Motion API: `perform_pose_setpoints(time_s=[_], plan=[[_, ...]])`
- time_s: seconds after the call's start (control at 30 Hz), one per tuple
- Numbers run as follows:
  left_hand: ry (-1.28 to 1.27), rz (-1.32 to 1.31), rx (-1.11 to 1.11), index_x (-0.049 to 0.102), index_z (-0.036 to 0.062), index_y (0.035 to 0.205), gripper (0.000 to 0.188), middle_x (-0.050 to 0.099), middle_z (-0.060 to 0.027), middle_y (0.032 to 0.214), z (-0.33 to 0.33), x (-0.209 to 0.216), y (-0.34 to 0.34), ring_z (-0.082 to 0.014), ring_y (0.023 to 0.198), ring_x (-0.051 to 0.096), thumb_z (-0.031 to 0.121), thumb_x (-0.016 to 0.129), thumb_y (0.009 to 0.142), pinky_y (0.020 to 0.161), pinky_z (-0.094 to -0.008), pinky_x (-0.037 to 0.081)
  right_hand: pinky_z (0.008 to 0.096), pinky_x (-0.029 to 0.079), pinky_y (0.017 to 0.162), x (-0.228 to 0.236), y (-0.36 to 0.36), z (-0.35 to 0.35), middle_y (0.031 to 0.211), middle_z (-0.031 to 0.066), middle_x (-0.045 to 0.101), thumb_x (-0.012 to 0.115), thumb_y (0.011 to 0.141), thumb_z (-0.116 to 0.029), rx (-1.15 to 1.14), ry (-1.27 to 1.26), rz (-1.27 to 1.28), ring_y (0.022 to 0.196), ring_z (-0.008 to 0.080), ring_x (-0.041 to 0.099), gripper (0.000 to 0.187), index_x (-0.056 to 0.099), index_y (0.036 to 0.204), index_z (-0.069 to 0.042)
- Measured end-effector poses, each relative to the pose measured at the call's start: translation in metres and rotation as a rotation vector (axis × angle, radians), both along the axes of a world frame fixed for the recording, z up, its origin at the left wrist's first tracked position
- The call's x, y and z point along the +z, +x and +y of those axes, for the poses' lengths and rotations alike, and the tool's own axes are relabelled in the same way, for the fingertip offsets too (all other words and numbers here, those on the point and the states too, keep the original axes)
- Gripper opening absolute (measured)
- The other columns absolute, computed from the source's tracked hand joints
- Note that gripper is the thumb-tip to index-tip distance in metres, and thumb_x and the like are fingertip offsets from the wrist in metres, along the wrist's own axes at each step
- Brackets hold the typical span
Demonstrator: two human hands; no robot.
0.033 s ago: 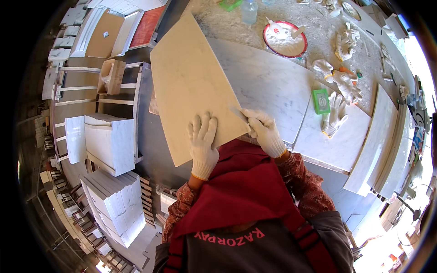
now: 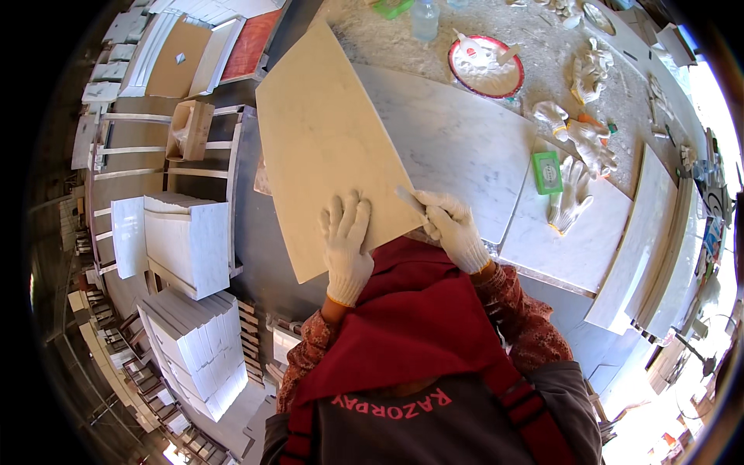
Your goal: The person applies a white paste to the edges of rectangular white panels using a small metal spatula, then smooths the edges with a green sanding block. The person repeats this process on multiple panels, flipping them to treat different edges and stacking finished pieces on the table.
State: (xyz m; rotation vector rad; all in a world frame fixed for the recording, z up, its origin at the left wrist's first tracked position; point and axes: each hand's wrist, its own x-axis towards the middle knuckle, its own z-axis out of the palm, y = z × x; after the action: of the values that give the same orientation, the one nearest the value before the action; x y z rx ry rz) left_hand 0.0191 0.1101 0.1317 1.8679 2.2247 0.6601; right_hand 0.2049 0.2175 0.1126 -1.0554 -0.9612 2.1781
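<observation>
A large cream-coloured flat slab lies at an angle before me, its near corner close to my red apron. My left hand, in a white knitted glove, rests flat on the slab with its fingers spread. My right hand, gloved the same way, pinches a small thin grey blade, like a scraper, against the slab's right edge. The blade's inner end is hidden by my fingers. Beneath the slab, a white marble-veined slab extends to the right.
Beyond sits a red-rimmed bowl of white paste. To the right are a green box, loose gloves and another veined slab. Stacked white tiles stand at left, below a slatted rack holding a cardboard box.
My right hand and the blade have shifted very slightly along the slab's edge. My left hand and the slab stay where they were.
</observation>
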Motion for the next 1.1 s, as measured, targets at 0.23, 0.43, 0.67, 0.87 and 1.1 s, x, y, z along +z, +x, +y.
perform_pose_setpoints(time_s=[0.23, 0.43, 0.67, 0.87, 1.1], plan=[[0.003, 0.038, 0.007, 0.056, 0.0038, 0.135, 0.074, 0.05, -0.0161, 0.148, -0.001, -0.013, 0.004, -0.0455, 0.134, 0.041, -0.011, 0.061, 0.063, 0.114, -0.0597, 0.03, 0.0189, 0.042, 0.058, 0.01, 0.005, -0.01, 0.077, -0.0045, 0.054, 0.051, 0.102, -0.01, -0.093, -0.086, -0.057, 0.063, 0.0035, 0.042, 0.033, 0.066, 0.13, -0.001], [0.0, 0.087, -0.004, 0.056, 0.0032, 0.133, 0.073, 0.051, -0.0156, 0.146, 0.001, -0.021, 0.011, -0.0445, 0.13, 0.043, -0.012, 0.06, 0.061, 0.111, -0.0592, 0.032, 0.0203, 0.035, 0.05, 0.003, 0.013, -0.018, 0.073, -0.0041, 0.053, 0.052, 0.103, -0.013, -0.145, -0.087, -0.089, 0.058, 0.0036, 0.04, 0.034, 0.065, 0.133, -0.001], [0.02, 0.134, -0.018, 0.056, 0.0039, 0.131, 0.073, 0.052, -0.0155, 0.145, 0.003, -0.027, 0.012, -0.0446, 0.127, 0.045, -0.012, 0.062, 0.06, 0.109, -0.0593, 0.033, 0.0193, 0.03, 0.046, 0.006, 0.013, -0.025, 0.071, -0.0041, 0.048, 0.051, 0.103, -0.012, -0.209, -0.16, -0.117, 0.053, 0.0028, 0.036, 0.039, 0.058, 0.138, 0.003], [0.012, 0.134, -0.012, 0.056, 0.0044, 0.13, 0.072, 0.053, -0.0148, 0.144, 0.004, -0.033, 0.014, -0.0451, 0.127, 0.045, -0.012, 0.061, 0.06, 0.109, -0.0605, 0.032, 0.0176, 0.027, 0.043, 0.013, 0.015, -0.027, 0.069, -0.005, 0.046, 0.051, 0.103, -0.014, -0.219, -0.309, -0.154, 0.05, 0.0013, 0.035, 0.042, 0.055, 0.143, -0.002], [0.023, 0.174, -0.01, 0.057, 0.0045, 0.129, 0.07, 0.054, -0.0143, 0.143, 0.003, -0.037, 0.015, -0.0444, 0.127, 0.045, -0.011, 0.061, 0.06, 0.107, -0.0602, 0.033, 0.0179, 0.025, 0.039, 0.018, 0.023, -0.029, 0.069, -0.0055, 0.046, 0.052, 0.104, -0.017, -0.183, -0.39, -0.145, 0.048, 0.0015, 0.034, 0.043, 0.054, 0.145, -0.005]])
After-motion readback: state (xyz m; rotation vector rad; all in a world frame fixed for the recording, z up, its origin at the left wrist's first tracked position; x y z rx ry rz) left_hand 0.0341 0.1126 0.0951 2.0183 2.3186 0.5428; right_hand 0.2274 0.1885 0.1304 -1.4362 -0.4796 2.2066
